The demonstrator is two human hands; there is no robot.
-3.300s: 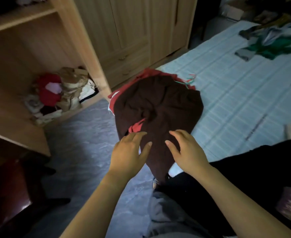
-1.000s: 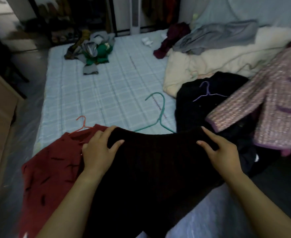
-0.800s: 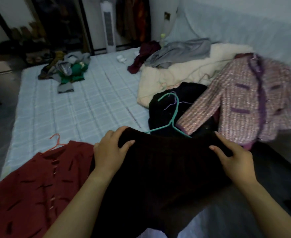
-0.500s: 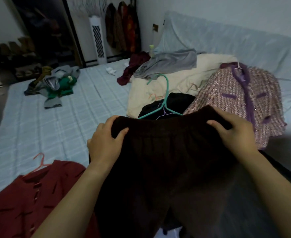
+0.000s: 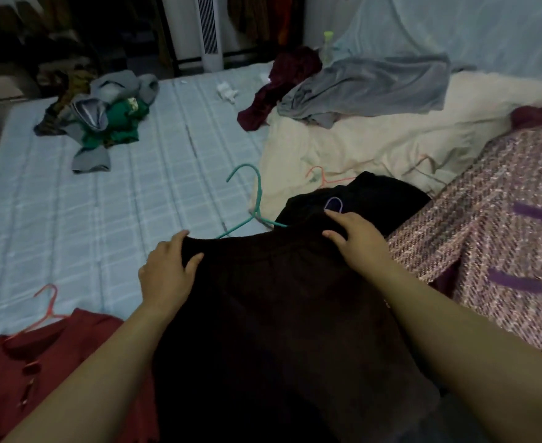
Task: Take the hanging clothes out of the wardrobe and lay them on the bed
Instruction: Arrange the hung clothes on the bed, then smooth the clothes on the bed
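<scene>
draping over the near edge of the bed (image 5: 103, 203), the dark brown garment (image 5: 279, 330) is held by its far hem. the left hand (image 5: 167, 271) curls its fingers over the left corner, thumb in front, and the right hand (image 5: 359, 241) pinches the right corner. a teal hanger (image 5: 257, 199) sticks out just beyond the hem. a red garment (image 5: 55, 362) lies near left, a black garment (image 5: 381, 196) lies just beyond the right hand, and a pink tweed jacket (image 5: 502, 251) lies on the right.

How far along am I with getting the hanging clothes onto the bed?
Done: red garment, pink tweed jacket and black garment lie on the bed. In hand: left hand and right hand grip the dark brown garment. Left: setting it down; wardrobe not in view.
</scene>
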